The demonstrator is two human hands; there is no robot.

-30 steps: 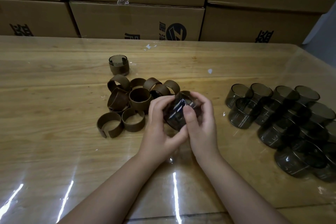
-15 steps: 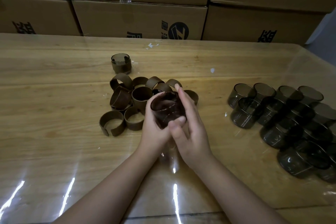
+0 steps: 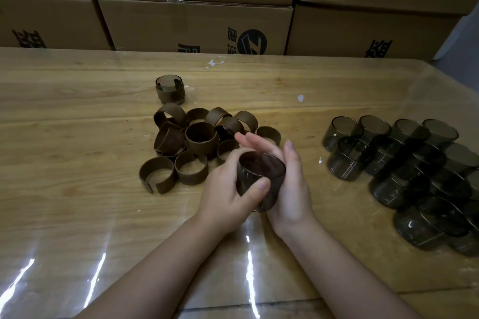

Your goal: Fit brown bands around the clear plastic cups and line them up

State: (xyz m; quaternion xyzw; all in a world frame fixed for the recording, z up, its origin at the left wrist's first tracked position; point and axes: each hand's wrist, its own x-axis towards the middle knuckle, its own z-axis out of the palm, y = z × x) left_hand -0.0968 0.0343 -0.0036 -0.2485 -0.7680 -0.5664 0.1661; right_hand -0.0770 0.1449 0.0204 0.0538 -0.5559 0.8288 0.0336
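Both my hands hold one clear smoky plastic cup (image 3: 260, 171) upright just above the table, mouth up, with a brown band around it. My left hand (image 3: 223, 189) wraps it from the left with the thumb across its front. My right hand (image 3: 290, 181) presses flat against its right side, fingers straight. A heap of loose brown bands (image 3: 191, 142) lies just beyond and left of my hands. One banded cup (image 3: 170, 89) stands alone behind that heap. Several bare clear cups (image 3: 404, 163) are bunched at the right.
The wooden table (image 3: 77, 137) is covered by a shiny clear sheet with glare streaks near the front edge. Stacked cardboard boxes (image 3: 194, 23) form a wall along the table's far side. A split band (image 3: 156, 175) lies at the heap's near left.
The cup has turned from tilted to upright and moved slightly right and toward me. My right hand shifted from gripping its front to pressing flat against its right side.
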